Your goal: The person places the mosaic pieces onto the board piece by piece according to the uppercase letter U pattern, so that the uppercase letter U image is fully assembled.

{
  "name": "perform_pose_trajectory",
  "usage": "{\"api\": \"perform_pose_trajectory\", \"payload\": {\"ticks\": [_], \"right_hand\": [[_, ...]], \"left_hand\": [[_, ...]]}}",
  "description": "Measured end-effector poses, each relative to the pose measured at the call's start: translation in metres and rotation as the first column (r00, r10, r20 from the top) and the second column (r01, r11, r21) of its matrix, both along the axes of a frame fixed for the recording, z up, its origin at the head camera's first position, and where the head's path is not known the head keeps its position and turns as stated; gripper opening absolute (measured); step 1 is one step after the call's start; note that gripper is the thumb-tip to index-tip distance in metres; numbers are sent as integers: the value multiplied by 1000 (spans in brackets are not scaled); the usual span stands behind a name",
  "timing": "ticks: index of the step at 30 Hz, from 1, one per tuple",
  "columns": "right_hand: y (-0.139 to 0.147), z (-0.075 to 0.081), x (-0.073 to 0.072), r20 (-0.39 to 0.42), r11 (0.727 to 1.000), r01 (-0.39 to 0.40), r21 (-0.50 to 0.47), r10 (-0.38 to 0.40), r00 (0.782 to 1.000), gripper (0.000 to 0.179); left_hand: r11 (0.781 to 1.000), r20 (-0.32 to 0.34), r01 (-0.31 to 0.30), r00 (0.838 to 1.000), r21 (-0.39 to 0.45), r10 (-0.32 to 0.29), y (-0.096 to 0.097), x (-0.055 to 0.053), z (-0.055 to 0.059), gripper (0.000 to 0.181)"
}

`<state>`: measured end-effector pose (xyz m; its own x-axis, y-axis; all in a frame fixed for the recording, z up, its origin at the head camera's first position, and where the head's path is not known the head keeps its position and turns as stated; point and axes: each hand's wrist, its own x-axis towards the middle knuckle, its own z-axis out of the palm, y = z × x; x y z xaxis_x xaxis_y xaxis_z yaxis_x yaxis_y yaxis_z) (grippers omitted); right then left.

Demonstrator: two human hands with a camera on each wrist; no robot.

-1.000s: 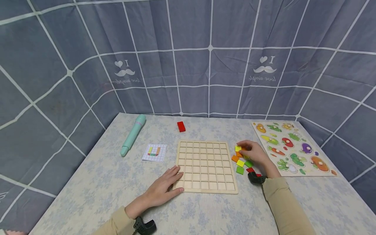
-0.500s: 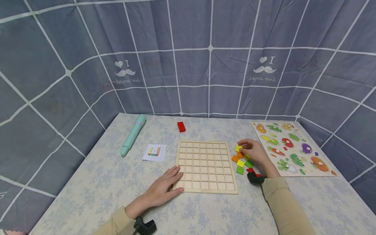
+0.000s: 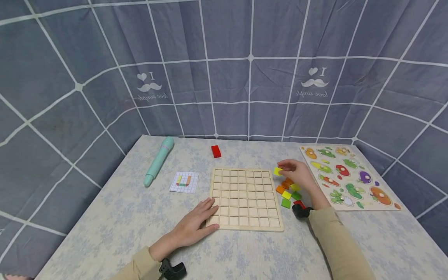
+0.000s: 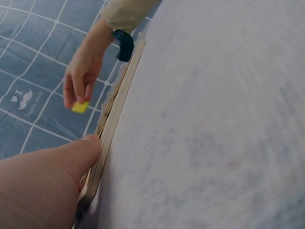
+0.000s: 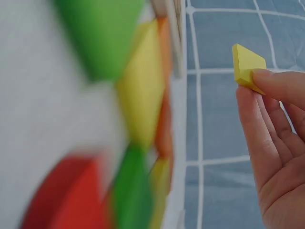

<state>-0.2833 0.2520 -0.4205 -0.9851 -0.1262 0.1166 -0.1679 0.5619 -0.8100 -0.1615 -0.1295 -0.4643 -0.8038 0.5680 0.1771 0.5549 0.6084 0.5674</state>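
My right hand (image 3: pixel 296 175) pinches a yellow square tile (image 5: pixel 249 67) between thumb and fingertips, raised off the table at the right edge of the wooden grid board (image 3: pixel 246 228). Below that hand lies a loose pile of tiles: orange ones (image 3: pixel 280 189), a yellow one (image 3: pixel 286 195), green ones (image 3: pixel 286 203) and red ones, partly hidden by the wrist. My left hand (image 3: pixel 196 221) rests with fingers spread on the board's lower left corner. In the left wrist view its thumb (image 4: pixel 86 150) lies along the board's edge. The board's cells hold no tiles.
A card with a coloured pattern (image 3: pixel 184 182) lies left of the board. Farther left is a teal tube-shaped object (image 3: pixel 159 161). Behind the board lies a red block (image 3: pixel 216 151). A vegetable puzzle board (image 3: pixel 350 177) occupies the right side, and a gridded curtain (image 3: pixel 227 77) hangs behind.
My right hand has lifted the yellow tile from the pile and moved it up and left toward the board's upper right corner. The left hand has stayed still.
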Motion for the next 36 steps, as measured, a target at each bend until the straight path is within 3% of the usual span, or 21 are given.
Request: {"api": "perform_pose_trajectory", "payload": {"ticks": [4,10,18,22,32,36], "right_hand": [[-13,9,-5,-6,992,-99,-77,99,995,36],[-46,21,-16,29,976,-149,-161,156,987,36],[-89,15,-29,66,949,-207,-237,228,971,34],[-107,11,-33,136,937,-202,-285,248,959,34],[-139,2,-42,297,946,-150,-287,237,925,33],[-146,-1,-43,314,945,-184,-272,268,911,32]], "left_hand": [[1000,6,2,1000,-2,-2,0,0,1,63],[1000,12,2,1000,-10,-2,0,0,3,63],[1000,22,7,1000,-22,-6,-1,1,4,64],[1000,19,8,1000,-25,-7,0,1,3,64],[999,0,-2,1000,-32,2,1,1,2,63],[999,0,1,1000,-36,-1,2,1,2,63]]}}
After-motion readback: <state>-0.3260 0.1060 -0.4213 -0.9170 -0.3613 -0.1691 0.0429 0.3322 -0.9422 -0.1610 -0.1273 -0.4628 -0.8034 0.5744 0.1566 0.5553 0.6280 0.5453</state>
